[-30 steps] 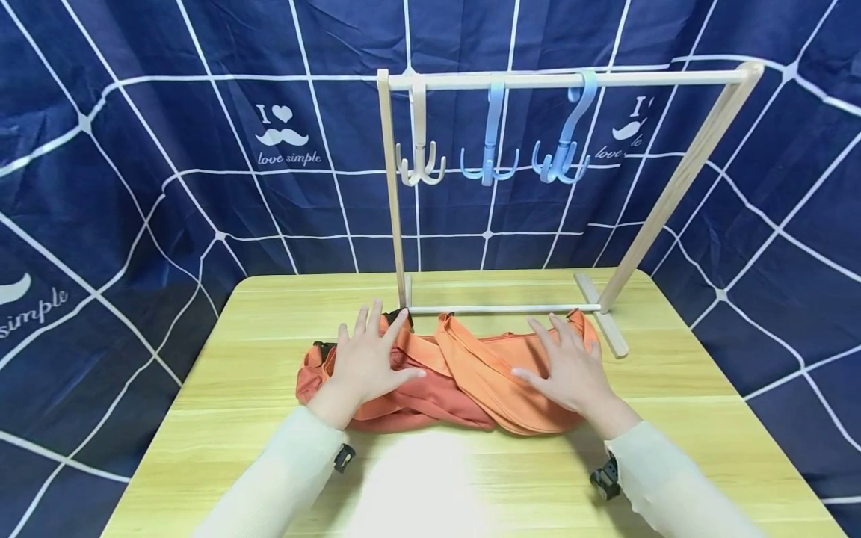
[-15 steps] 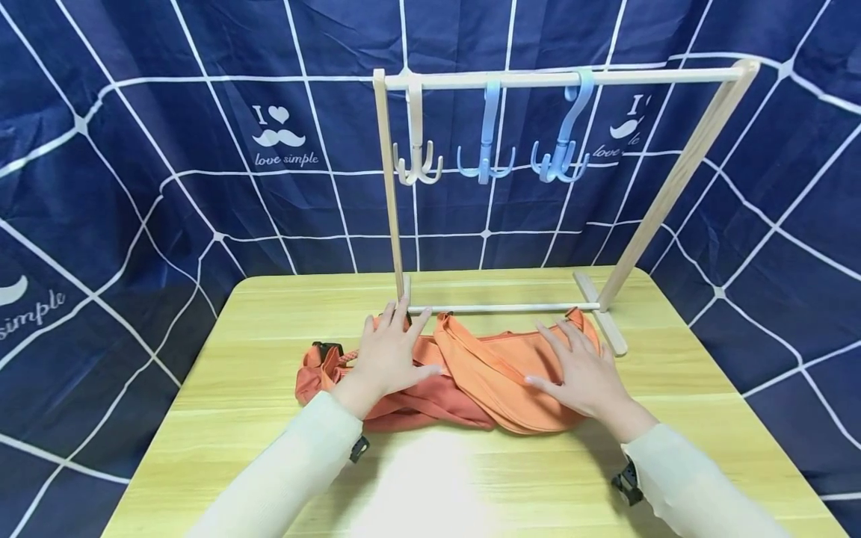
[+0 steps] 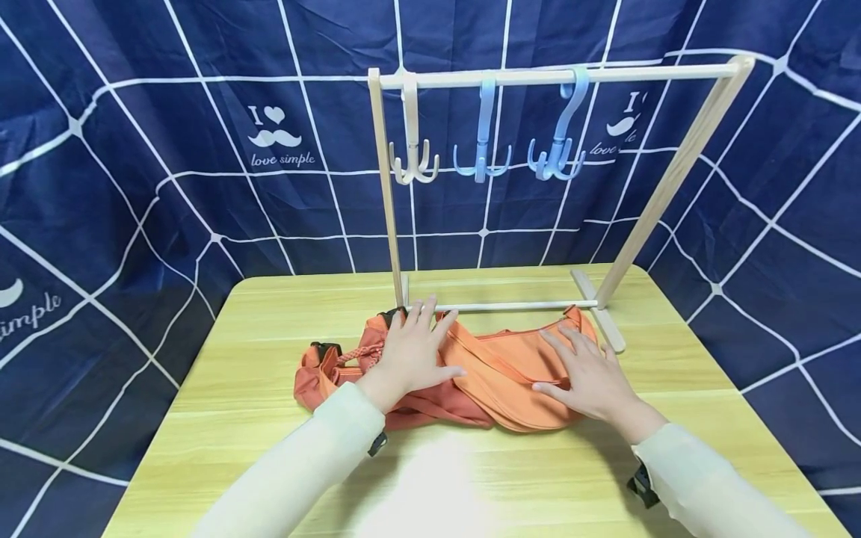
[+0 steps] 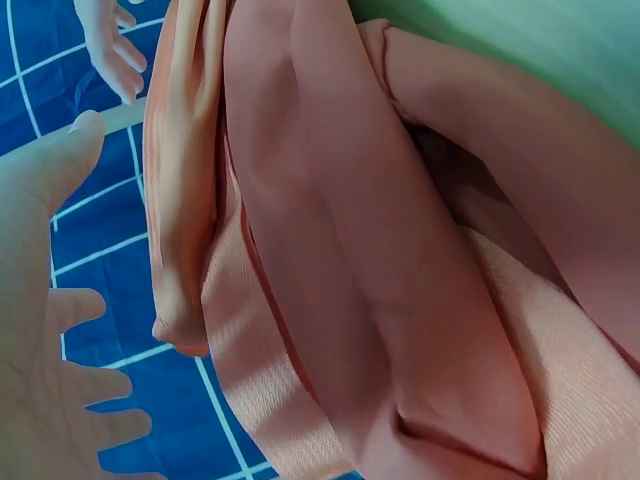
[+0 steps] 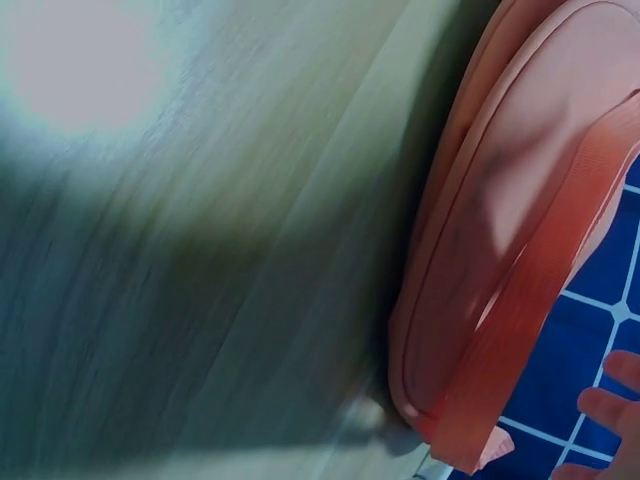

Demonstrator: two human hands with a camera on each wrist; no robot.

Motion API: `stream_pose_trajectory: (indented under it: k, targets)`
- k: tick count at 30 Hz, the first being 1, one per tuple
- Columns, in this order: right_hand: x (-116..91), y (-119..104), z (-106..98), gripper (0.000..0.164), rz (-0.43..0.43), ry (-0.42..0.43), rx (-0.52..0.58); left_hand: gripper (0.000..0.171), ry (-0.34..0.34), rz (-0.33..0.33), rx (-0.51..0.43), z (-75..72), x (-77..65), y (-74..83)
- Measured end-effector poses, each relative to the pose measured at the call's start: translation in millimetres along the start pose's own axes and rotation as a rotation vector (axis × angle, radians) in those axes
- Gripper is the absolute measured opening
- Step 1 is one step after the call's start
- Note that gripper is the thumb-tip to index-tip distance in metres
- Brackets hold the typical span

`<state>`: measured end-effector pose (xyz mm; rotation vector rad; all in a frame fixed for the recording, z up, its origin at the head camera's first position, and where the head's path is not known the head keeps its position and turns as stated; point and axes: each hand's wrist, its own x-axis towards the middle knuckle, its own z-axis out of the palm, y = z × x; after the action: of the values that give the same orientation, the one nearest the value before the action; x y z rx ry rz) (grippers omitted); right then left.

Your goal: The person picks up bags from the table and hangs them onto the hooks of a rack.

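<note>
A bright orange bag (image 3: 518,373) with a wide strap (image 5: 560,260) lies on the table. To its left, partly under it, lies a darker red-orange bag (image 3: 309,385) with black buckles (image 3: 326,349) and a braided cord (image 3: 359,353). My left hand (image 3: 412,357) is spread above the place where the bags meet, holding nothing. In the left wrist view its fingers (image 4: 95,385) stand apart from the folded cloth. My right hand (image 3: 592,377), fingers spread, is over the orange bag's right end; I cannot tell whether it touches the cloth.
A wooden rack (image 3: 635,224) stands behind the bags. From its top bar hang a white hook (image 3: 412,142), a blue hook (image 3: 483,134) and another blue hook (image 3: 561,134). The light wooden table (image 3: 242,418) ends before a dark blue checked curtain (image 3: 269,202).
My left hand has moved right, from over the dark bag towards the middle, uncovering the braided cord. My right hand has shifted slightly right. The bags have stayed in place.
</note>
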<state>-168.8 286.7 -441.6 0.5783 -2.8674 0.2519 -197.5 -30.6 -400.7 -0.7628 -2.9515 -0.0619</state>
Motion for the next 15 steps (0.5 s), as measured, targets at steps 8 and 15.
stream_pose_trajectory:
  k: [8,15]
  targets:
    - [-2.6,3.9,-0.7,0.091,-0.044,0.003,0.018,0.097,-0.017,0.037,0.039,0.8,9.2,14.0]
    - [-4.8,6.7,-1.3,0.091,-0.066,-0.029,0.031,0.095,-0.018,0.066,0.034,5.9,16.5,25.6]
